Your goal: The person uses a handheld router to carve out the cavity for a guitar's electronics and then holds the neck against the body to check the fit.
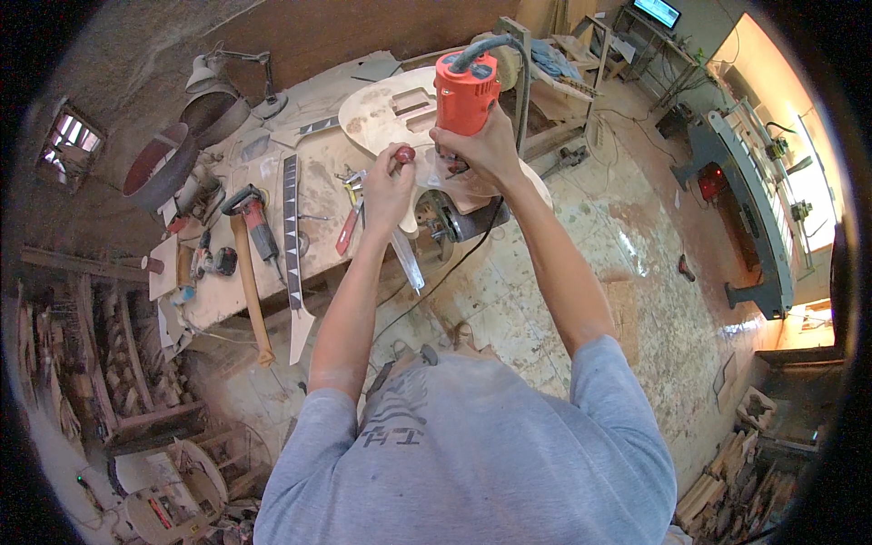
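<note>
The right hand (486, 150) wraps around the orange router (465, 95), fingers mostly hidden; the left hand (391, 186) curls tightly around a red knob (405, 155). The router stands over a pale guitar body (374, 125), far right on the bench (322, 193), its cutting end unseen.

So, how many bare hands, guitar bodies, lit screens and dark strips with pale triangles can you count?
Hands: 2, left hand and right hand
Guitar bodies: 1
Lit screens: 1
Dark strips: 2
Total: 6
</note>
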A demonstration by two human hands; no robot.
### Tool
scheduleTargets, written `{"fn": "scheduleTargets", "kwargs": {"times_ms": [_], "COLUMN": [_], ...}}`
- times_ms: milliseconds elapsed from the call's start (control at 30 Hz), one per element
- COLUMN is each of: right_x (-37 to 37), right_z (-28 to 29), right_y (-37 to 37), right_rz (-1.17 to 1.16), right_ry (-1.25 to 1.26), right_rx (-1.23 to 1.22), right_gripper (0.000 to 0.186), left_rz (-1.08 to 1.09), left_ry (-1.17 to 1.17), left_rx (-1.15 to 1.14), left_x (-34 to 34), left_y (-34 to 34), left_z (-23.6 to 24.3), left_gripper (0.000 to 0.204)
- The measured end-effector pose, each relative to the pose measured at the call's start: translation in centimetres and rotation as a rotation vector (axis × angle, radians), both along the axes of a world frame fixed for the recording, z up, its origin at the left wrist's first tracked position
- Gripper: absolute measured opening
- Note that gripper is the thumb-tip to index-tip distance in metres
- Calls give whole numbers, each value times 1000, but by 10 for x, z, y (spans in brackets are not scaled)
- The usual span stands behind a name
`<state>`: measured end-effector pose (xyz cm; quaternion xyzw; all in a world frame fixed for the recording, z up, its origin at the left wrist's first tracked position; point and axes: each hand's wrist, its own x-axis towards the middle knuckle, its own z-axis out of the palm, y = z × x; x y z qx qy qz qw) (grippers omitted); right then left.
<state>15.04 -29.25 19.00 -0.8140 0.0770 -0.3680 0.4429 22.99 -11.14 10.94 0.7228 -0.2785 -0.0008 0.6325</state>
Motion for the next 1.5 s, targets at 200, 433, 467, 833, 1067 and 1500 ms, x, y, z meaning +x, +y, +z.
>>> {"fn": "scheduleTargets", "kwargs": {"times_ms": [200, 433, 467, 833, 1067, 1500], "right_x": [8, -22, -23, 0, -10, -13], "right_z": [-2, 9, 7, 7, 10, 9], "right_y": [-3, 19, 19, 13, 17, 25], "right_rz": [22, -3, 0, 29, 9, 10], "right_ry": [-6, 12, 6, -56, -7, -41], "right_rx": [-8, 56, 61, 37, 45, 24], "right_gripper": [92, 72, 72, 72, 72, 75], "left_rz": [-15, -75, -64, 7, 3, -26], "left_ry": [29, 37, 31, 61, 72, 29], "left_rx": [-64, -10, -31, -117, 9, 36], "left_x": [0, -2, -3, -1, -4, 2], "left_y": [-1, 8, 8, 4, 8, 18], "left_z": [-3, -7, -7, -9, 0, -10], "left_gripper": [30, 37, 36, 36, 36, 38]}}
